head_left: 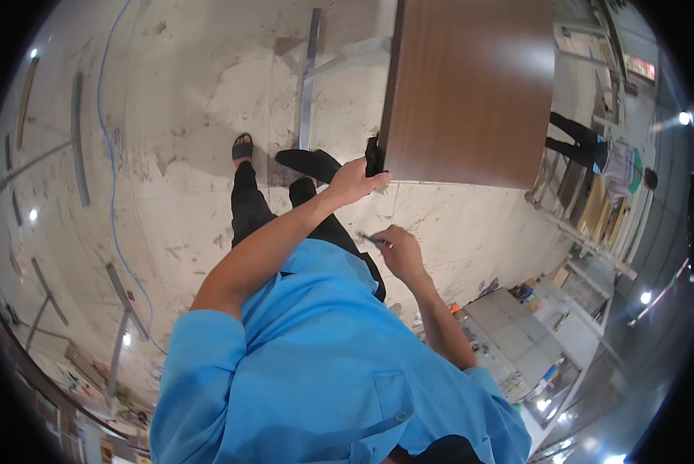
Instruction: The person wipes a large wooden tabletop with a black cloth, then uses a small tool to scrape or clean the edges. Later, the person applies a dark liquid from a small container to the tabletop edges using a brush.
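board [471, 93]: smooth, glossy wood grain | shirt [316, 371]: matt cloth | bar [310, 77]: dull metal

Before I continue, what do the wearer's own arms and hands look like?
Short, light-blue sleeves end near the elbows, leaving the forearms bare. The left hand and right hand are ungloved, with no watch or bracelet visible.

A pale, stained floor [185, 224] spreads through the frame's middle, bearing a thin blue cable [110, 151] at left and a dark sandal [243, 151] left of upper centre.
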A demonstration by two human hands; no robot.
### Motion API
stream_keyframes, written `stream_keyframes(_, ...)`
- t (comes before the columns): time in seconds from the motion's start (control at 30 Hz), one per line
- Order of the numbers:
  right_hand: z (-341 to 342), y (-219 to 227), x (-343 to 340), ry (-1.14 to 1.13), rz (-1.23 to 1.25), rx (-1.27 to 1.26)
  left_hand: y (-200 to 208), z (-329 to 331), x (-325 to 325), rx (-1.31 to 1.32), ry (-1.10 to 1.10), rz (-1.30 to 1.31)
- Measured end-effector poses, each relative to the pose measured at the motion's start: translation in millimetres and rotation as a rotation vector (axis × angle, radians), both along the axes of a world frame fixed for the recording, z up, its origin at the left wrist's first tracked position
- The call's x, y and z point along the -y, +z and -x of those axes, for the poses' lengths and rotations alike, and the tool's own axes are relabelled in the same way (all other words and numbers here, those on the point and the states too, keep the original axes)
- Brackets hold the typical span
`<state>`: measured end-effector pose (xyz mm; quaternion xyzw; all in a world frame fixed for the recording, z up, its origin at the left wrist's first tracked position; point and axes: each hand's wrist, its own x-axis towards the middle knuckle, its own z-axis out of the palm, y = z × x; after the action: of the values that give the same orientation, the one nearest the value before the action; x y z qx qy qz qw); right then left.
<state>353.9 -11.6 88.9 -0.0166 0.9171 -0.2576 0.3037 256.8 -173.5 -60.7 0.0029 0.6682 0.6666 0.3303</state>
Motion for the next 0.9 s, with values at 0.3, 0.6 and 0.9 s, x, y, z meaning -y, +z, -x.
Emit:
stream_keyframes(0.3, 131, -53, 11, -0.004, -0.017, -0.853, -102, 54, 123, 0.188, 0.437, 0.451)
stream_keyframes(0.6, 33, -65, -21, 0.571, 0.114, -0.469, -22, 63, 89, 0.233, 0.246, 0.268)
stream_keyframes(0.9, -93, -67, 10, -0.886, 0.127, -0.232, 22, 81, 15, -0.228, -0.264, 0.558)
